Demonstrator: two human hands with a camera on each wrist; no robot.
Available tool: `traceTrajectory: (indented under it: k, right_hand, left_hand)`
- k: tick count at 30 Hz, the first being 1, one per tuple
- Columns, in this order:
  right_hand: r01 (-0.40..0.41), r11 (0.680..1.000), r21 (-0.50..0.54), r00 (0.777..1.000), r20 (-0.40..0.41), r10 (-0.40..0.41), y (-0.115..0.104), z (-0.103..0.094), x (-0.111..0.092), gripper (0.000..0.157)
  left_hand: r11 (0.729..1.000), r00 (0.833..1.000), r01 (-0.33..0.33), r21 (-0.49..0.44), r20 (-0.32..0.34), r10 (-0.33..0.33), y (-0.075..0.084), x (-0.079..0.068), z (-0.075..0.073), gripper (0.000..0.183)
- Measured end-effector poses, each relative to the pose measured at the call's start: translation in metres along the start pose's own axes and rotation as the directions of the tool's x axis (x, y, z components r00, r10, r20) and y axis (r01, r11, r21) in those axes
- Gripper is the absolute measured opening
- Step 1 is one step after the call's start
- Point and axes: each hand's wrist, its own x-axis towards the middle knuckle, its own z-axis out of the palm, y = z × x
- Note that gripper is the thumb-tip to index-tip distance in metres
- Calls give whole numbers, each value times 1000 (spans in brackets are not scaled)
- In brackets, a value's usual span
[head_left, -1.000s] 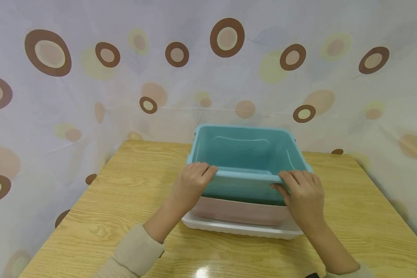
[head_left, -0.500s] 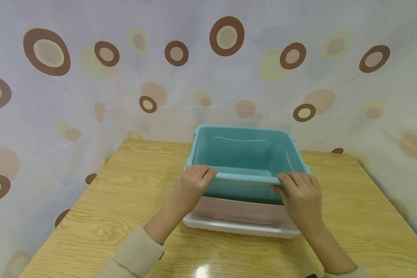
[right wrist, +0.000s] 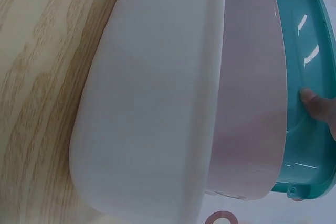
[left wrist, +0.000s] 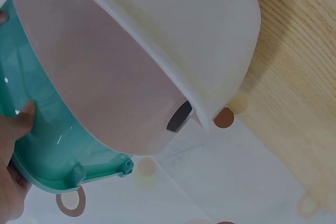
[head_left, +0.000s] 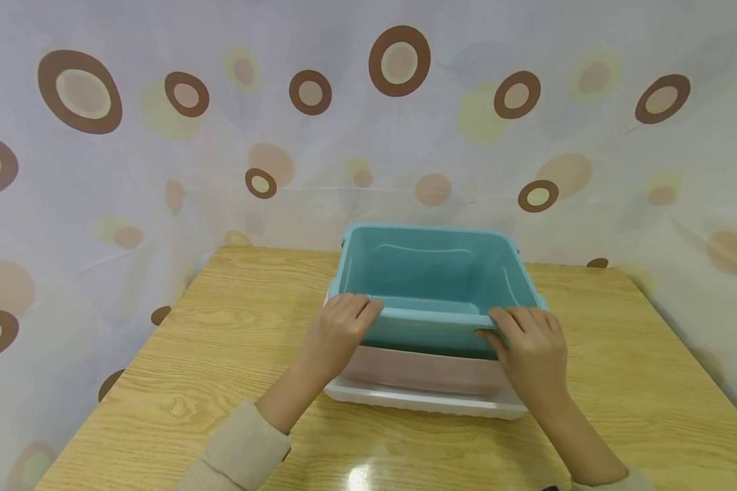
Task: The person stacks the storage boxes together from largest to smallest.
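Observation:
A blue-green plastic bin (head_left: 430,335) sits nested inside a pink bin (head_left: 426,370), which in turn stands in a white bin (head_left: 426,401). The blue bin's front rim rises above the pink one. My left hand (head_left: 339,335) grips that rim near its left corner, fingers over the top and thumb against the outer wall, as the left wrist view shows. Toward the right corner, my right hand (head_left: 533,351) holds the same rim, its thumb (right wrist: 315,106) pressed on the outside. Inside, the blue bin shows bare walls and floor.
The stack stands on a wood-grain table (head_left: 246,307), whose back edge meets a patterned curtain (head_left: 319,150). Curtain also hangs along the left and right sides. A dark oval clip or slot (left wrist: 179,116) shows at the end of the pink bin.
The blue bin has sunk slightly into the pink one, both hands moving down with it. Their hold on the rim is the same. The head view has tilted a little downward.

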Motion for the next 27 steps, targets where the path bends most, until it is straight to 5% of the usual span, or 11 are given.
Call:
traceTrajectory:
  k: [27]
  right_hand:
    - [4, 1000, -8, 1000, 27, -4, -2, 3, -9, 43]
  left_hand:
    - [1000, 1000, 21, -12, -8, -21, 3, -9, 4, 20]
